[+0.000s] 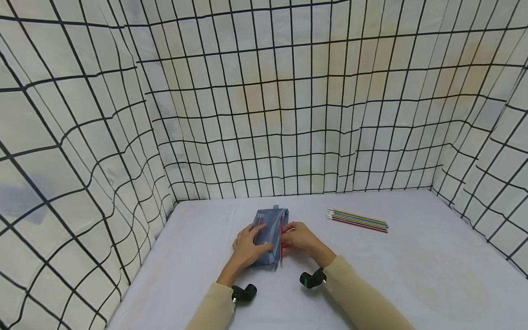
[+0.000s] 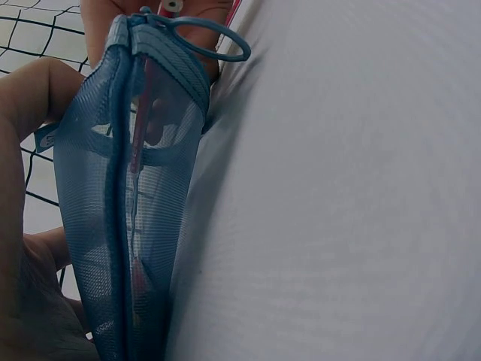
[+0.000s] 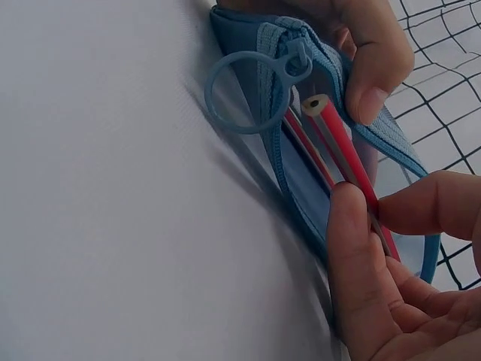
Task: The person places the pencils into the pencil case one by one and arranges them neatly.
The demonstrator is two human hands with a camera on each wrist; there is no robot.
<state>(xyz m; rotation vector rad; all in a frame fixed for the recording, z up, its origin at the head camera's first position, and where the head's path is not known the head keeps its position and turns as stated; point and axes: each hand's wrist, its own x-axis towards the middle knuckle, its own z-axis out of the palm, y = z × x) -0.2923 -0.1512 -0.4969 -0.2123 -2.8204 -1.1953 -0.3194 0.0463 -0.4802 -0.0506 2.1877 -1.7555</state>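
Observation:
A blue mesh pencil case (image 1: 270, 233) with a zipper and ring pull (image 3: 244, 92) stands between the two hands. My left hand (image 1: 247, 247) grips its side, the thumb at the edge of the open zipper in the right wrist view. With thumb and fingertips, my right hand (image 1: 299, 239) pinches a red pencil (image 3: 342, 143) at the opening. Its unsharpened end shows the lead. Behind it another striped pencil (image 3: 304, 139) lies inside the case. Through the mesh in the left wrist view, a reddish pencil (image 2: 141, 128) shows faintly.
Several coloured pencils (image 1: 358, 220) lie side by side on the white table (image 1: 412, 270), to the right of the case. White walls covered with black netting (image 1: 297, 110) rise at the back and sides. A small black camera (image 1: 244, 293) sits on each wrist.

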